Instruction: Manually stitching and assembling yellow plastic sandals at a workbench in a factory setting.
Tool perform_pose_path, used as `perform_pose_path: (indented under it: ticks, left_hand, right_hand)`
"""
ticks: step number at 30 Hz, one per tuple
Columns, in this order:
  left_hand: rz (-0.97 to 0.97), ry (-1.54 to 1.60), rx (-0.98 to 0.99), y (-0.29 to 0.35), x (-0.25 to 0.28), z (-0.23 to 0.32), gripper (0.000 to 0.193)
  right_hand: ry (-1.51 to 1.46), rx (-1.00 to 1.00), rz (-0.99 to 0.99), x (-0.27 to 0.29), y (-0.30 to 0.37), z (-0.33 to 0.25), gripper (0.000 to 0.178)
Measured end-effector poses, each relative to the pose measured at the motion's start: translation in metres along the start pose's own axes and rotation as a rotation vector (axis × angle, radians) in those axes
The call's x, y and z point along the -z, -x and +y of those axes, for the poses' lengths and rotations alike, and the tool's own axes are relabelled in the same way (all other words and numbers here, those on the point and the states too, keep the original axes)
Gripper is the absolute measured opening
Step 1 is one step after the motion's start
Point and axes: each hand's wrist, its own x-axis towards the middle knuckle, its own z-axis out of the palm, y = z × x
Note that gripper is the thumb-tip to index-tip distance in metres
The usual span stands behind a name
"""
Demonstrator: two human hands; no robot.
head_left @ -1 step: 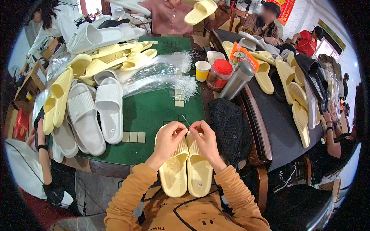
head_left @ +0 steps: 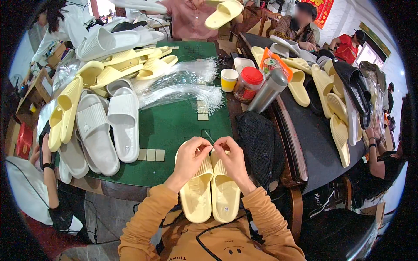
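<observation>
Yellow, ribbed slippers [head_left: 196, 198] lie side by side.

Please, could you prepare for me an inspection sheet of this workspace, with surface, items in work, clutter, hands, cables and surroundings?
Surface: green tabletop, partly covered.
Items in work: pale yellow slipper pair side by side below the hands; thin strand at the fingertips.
Clutter: grey slippers and yellow ones piled at left; clear strand bundles; paper cup, red-lidded jar, metal flask and black mesh bag at right.
Hands: left hand and right hand pinch close together at the strand.
Cables: black cord across the wearer's shirt.
Surroundings: other people nearby; dark second table at right, bearing more slippers.
</observation>
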Motion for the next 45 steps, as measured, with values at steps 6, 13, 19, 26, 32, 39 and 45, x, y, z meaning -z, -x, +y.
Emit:
perform_pose_path:
  ticks: [6, 13, 19, 26, 32, 39, 45]
  left_hand:
    - [0.038, 0.012, -0.012, 0.000, 0.000, -0.003, 0.008]
    - [0.044, 0.075, 0.068, -0.001, 0.003, 0.005, 0.008]
    - [0.056, 0.099, 0.084, -0.001, 0.003, 0.006, 0.008]
    - [0.105, 0.168, 0.060, -0.001, 0.003, 0.001, 0.008]
    - [0.035, 0.170, 0.111, -0.001, 0.006, 0.000, 0.009]
    - [0.021, 0.231, 0.153, -0.002, 0.005, -0.004, 0.008]
    - [-0.014, 0.201, 0.116, -0.003, 0.004, -0.002, 0.007]
  right_hand:
    - [0.053, 0.063, -0.037, 0.001, 0.001, -0.004, 0.008]
    - [0.106, 0.072, -0.071, 0.001, 0.001, -0.006, 0.011]
    - [0.048, 0.018, -0.040, 0.002, 0.001, -0.004, 0.011]
    - [0.034, -0.010, -0.041, 0.003, 0.001, -0.004, 0.010]
    - [0.050, 0.007, -0.014, 0.002, 0.001, -0.001, 0.009]
    - [0.050, 0.032, -0.014, 0.002, 0.001, -0.002, 0.009]
    - [0.033, 0.093, -0.045, 0.002, 0.001, -0.007, 0.009]
